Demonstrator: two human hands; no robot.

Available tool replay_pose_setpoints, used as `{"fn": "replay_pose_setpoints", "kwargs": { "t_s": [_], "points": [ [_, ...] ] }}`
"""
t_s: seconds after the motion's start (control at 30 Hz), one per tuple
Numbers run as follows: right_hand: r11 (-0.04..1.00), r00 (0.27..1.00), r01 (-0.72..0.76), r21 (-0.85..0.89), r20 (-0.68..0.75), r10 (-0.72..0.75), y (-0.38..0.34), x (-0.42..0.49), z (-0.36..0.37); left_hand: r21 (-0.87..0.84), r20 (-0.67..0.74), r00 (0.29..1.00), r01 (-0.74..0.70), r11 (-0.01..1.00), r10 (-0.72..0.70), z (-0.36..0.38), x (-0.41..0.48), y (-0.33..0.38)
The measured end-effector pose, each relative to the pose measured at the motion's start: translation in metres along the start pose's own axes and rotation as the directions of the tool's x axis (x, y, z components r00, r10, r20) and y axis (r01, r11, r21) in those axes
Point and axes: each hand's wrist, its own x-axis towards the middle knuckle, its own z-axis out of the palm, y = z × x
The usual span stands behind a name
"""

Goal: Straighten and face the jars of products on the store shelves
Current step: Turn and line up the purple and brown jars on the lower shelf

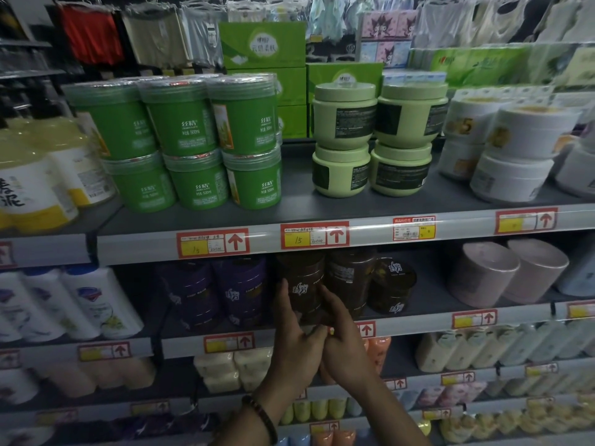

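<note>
On the second shelf a dark brown jar (304, 284) stands at the front edge with its white logo facing me. My left hand (294, 342) holds its left side and my right hand (343, 342) holds its right side, thumbs meeting below the jar. Another brown jar (351, 278) stands right beside it showing its back label, and a shorter brown jar (391, 286) stands further right. Two purple jars (215, 291) sit to the left. Above, green jars (193, 143) and pale green jars (373, 140) are stacked two high.
White tubs (512, 149) stand at the upper right, and yellow-white jars (32, 181) at the upper left. Pink tubs (508, 272) lie on their sides on the second shelf. White bottles (74, 304) stand at the left. Price-tag rails (315, 236) edge each shelf.
</note>
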Motion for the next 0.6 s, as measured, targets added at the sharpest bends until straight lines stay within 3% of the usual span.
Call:
{"fn": "replay_pose_setpoints", "kwargs": {
  "t_s": [0.6],
  "points": [
    [0.999, 0.999, 0.039, -0.027, 0.023, -0.039, 0.003, 0.003, 0.013, -0.006, 0.007, 1.000, -0.030, 1.000, 0.030, -0.007, 0.005, -0.003]
  ]
}}
